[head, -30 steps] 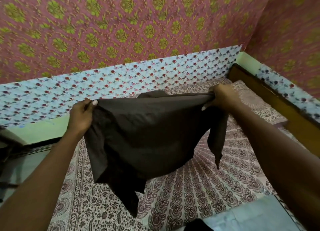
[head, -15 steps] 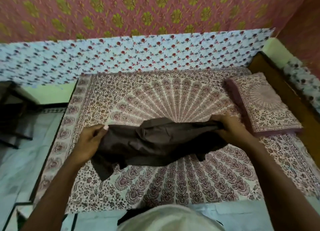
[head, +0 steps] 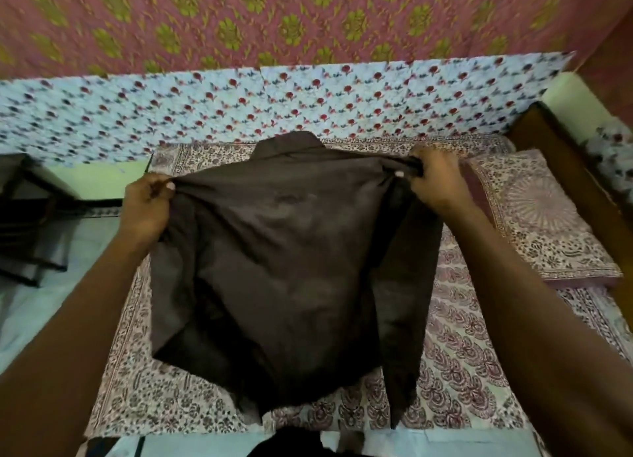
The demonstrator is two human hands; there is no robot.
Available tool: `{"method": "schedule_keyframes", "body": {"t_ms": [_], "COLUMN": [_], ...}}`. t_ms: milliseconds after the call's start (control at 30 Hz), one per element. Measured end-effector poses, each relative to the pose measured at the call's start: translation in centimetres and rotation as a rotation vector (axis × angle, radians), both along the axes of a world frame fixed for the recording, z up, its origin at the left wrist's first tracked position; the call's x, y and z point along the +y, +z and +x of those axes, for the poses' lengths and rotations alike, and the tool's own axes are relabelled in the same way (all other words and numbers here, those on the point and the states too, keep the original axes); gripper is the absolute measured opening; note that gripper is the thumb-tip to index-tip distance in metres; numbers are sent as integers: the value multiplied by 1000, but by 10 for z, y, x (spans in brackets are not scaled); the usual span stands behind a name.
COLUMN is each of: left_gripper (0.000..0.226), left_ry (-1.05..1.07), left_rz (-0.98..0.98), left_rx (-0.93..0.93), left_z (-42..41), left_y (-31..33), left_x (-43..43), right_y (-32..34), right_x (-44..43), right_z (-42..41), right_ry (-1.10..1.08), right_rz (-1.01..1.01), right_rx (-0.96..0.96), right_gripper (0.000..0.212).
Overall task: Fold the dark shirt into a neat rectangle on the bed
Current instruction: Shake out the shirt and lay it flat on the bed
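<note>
Compared with half a second ago, the dark shirt (head: 274, 268) is no longer being kept bunched low between the hands. It is now being stretched wide, and its body is being shown open over the bed (head: 462, 354). At the far left, beside the bed, some dark object (head: 27, 223) is being seen, too blurred to be named. Next, the left hand (head: 147, 206) is being kept clamped on the left shoulder of the shirt, with the cloth pinched between thumb and curled fingers. In the middle, the collar (head: 291, 144) is being pointed away toward the wall. The lower edge is being let down toward the sheet, but whether it is touching cannot be told. One sleeve (head: 404, 336) is being left hanging loose at the right side. The right hand (head: 435, 179) is being kept closed on the right shoulder in the same pinching way. The shoulders are probably being held apart like this so that the cloth is being tensioned and can be laid flat before any fold is made. At the far right, a pillow (head: 541, 216) is being left lying on the bed, apart from the shirt.
</note>
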State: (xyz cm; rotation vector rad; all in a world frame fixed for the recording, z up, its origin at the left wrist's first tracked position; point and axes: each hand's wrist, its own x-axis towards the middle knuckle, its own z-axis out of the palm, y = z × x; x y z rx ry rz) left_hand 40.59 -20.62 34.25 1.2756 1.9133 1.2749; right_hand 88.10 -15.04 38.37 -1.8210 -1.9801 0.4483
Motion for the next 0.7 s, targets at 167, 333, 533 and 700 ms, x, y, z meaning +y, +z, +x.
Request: {"method": "schedule_keyframes", "body": {"t_ms": [167,333,533,700], "left_gripper": [53,53,61,89], "left_ry": [-172,-261,-350,-486], "left_rz": [-56,-162,-232,-199], "left_rx": [204,195,378,516], "left_z": [-7,-2,14,26], "left_y": [-75,-138,-196,-253], "left_x": [56,96,138,165], "right_y": [-66,-131,-193,-252], "right_x": [49,82,121,154], "right_z": [-2,-1,-9,-11], "right_ry": [29,-55,-148,-402], "right_rz": [-162,-280,-276,-192], "right_rx": [-271,-352,-217,-182], "right_gripper": [33,25,28,38]}}
